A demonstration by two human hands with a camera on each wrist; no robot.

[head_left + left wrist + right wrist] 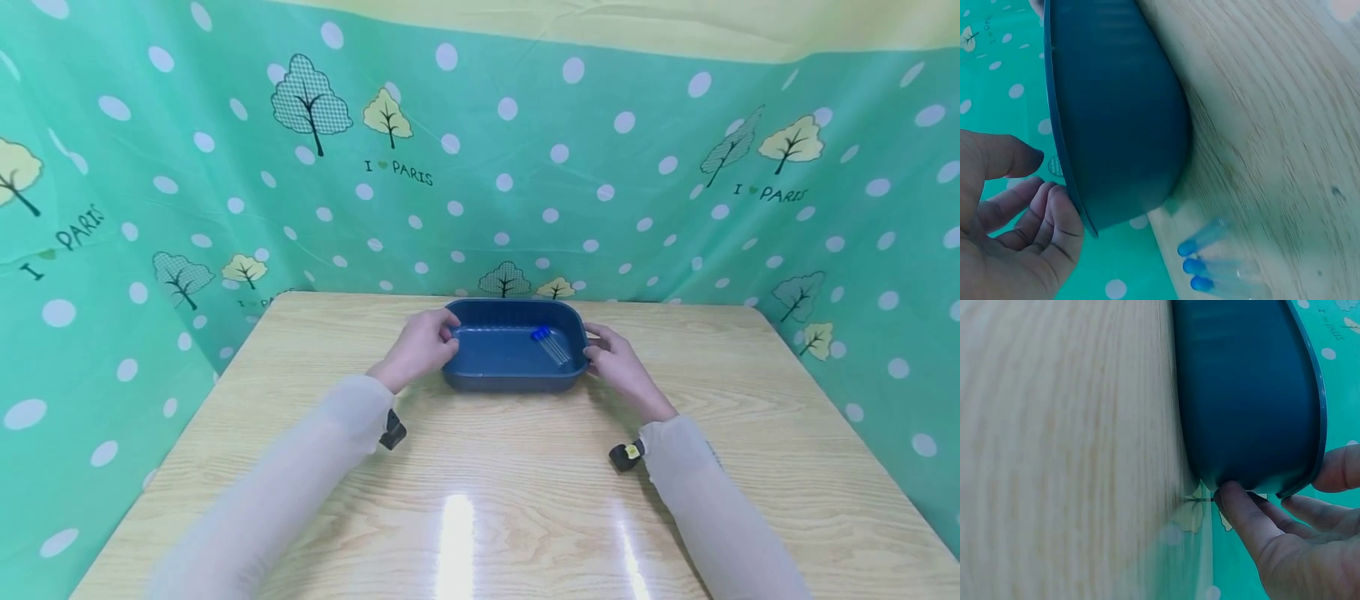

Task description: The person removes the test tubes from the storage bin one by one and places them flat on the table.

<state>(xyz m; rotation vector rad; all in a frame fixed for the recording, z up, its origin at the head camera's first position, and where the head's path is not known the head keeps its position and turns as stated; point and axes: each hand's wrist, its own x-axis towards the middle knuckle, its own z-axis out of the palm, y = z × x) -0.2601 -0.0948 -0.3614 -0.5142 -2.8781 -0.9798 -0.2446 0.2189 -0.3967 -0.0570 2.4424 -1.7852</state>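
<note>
A dark blue rectangular plastic basin [498, 383] stands near the back of the wooden table. My left hand [420, 348] is at its left end, with curled fingertips at the rim; in the left wrist view the thumb [1019, 157] stands apart from the wall. At the other end, my right hand [618, 367] holds the basin, the thumb by the rim and fingers against the outer wall, as the right wrist view shows. Inside the basin lie several clear tubes with blue caps [551, 346]. Blurred blue-tipped clear tubes [1204, 265] also appear beyond the basin's end in the left wrist view.
The light wooden table [510, 467] reaches back to a green dotted curtain [480, 200], which also encloses both sides. Black wrist cameras hang under the sleeves, one on the left wrist [392, 431] and one on the right wrist [625, 456].
</note>
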